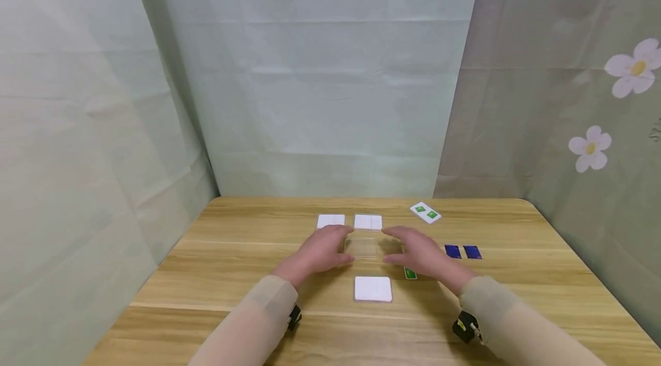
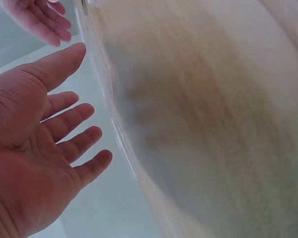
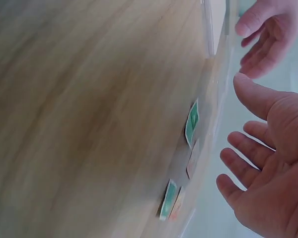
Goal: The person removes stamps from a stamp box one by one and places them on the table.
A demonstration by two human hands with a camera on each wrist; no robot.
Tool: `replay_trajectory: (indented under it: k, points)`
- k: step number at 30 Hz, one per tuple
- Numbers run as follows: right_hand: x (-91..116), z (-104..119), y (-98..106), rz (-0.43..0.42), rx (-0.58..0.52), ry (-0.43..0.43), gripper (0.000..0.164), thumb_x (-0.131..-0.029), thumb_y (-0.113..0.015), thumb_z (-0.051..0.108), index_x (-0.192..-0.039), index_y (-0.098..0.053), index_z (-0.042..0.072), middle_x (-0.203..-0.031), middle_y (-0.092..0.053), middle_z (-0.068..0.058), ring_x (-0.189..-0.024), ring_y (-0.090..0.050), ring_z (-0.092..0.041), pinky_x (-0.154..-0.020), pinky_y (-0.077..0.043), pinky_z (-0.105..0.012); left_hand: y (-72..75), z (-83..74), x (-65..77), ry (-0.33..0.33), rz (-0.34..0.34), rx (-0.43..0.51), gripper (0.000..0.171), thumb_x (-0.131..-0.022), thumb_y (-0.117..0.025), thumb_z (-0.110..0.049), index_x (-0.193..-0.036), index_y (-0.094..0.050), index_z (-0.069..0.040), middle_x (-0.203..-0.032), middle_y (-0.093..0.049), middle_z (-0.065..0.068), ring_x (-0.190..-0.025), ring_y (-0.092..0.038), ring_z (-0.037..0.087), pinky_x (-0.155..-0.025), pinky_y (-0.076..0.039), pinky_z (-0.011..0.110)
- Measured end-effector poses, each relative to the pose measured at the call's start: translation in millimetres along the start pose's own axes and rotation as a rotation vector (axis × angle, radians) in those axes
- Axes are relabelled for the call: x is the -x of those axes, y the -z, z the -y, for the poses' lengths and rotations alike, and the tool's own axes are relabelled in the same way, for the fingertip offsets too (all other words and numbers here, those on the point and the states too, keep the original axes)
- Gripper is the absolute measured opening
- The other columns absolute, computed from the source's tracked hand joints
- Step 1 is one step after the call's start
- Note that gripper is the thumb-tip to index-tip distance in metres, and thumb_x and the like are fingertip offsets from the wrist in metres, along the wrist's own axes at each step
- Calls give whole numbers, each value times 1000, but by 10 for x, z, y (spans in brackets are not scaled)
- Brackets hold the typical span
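Note:
My left hand (image 1: 322, 248) hovers over the table with its thumb and fingers spread, holding nothing. Facing it, my right hand (image 1: 419, 250) is held the same way, palm inward and fingers apart. Between them lies a clear, flat rectangular plastic piece (image 1: 361, 248); neither hand appears to grip it. Just in front of the hands is a white card (image 1: 373, 289). Beneath the right hand a small green card (image 1: 410, 273) is partly covered; several small cards, one of them green (image 3: 192, 123), show below that hand in the right wrist view.
Two white cards, a left one (image 1: 330, 220) and a right one (image 1: 368, 222), lie beyond the hands. A white card with two green shapes (image 1: 426, 213) sits at the back right. Two dark blue squares (image 1: 453, 251) lie right of the right hand. Fabric curtains (image 1: 330, 79) surround the wooden table (image 1: 217, 274).

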State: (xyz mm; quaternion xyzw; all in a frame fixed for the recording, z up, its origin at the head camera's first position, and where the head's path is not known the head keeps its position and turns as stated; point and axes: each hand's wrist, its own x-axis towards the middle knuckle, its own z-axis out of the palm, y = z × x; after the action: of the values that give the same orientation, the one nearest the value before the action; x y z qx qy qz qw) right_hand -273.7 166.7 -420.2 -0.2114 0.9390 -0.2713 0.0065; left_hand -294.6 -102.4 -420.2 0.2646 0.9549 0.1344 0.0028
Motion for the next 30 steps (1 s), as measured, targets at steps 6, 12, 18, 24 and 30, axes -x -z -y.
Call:
replay_trajectory:
  k: [6, 12, 18, 24, 30]
  points:
    - [-88, 36, -79, 26, 14, 8, 67, -96, -89, 25, -154, -62, 4, -156, -61, -19, -147, -54, -42, -121, -42, -60, -6, -8, -21, 9, 15, 0, 70, -99, -86, -32, -158, -58, -6, -156, -63, 14, -147, -55, 33, -125, -40, 49]
    - [-134, 75, -119, 36, 16, 51, 69, -94, -91, 24, -153, -62, 1, -155, -62, -20, -146, -55, -42, -121, -43, -60, -5, -5, -31, 13, 26, -2, 70, -100, -85, -33, -158, -57, -5, -155, -63, 14, -146, -57, 33, -124, -41, 48]
    - [-198, 78, -176, 54, 37, 41, 69, -95, -91, 24, -152, -62, 0, -154, -63, -20, -145, -56, -42, -121, -43, -58, -28, 8, -61, 9, 31, -9, 70, -99, -85, -32, -157, -57, -3, -152, -66, 14, -143, -59, 33, -123, -43, 48]
    - [-262, 77, -225, 57, 58, 39, 66, -94, -91, 25, -150, -65, 1, -152, -65, -19, -144, -57, -40, -120, -45, -57, -29, -18, -51, 14, 35, -5, 69, -100, -85, -31, -156, -58, -2, -151, -66, 15, -142, -60, 34, -122, -43, 48]
    - [-305, 79, -247, 38, 76, 44, 61, -93, -92, 23, -146, -69, 3, -148, -68, -16, -141, -60, -39, -119, -47, -56, -27, -17, -64, 19, 32, 0, 68, -99, -86, -29, -156, -59, -4, -152, -65, 14, -143, -59, 34, -123, -43, 49]
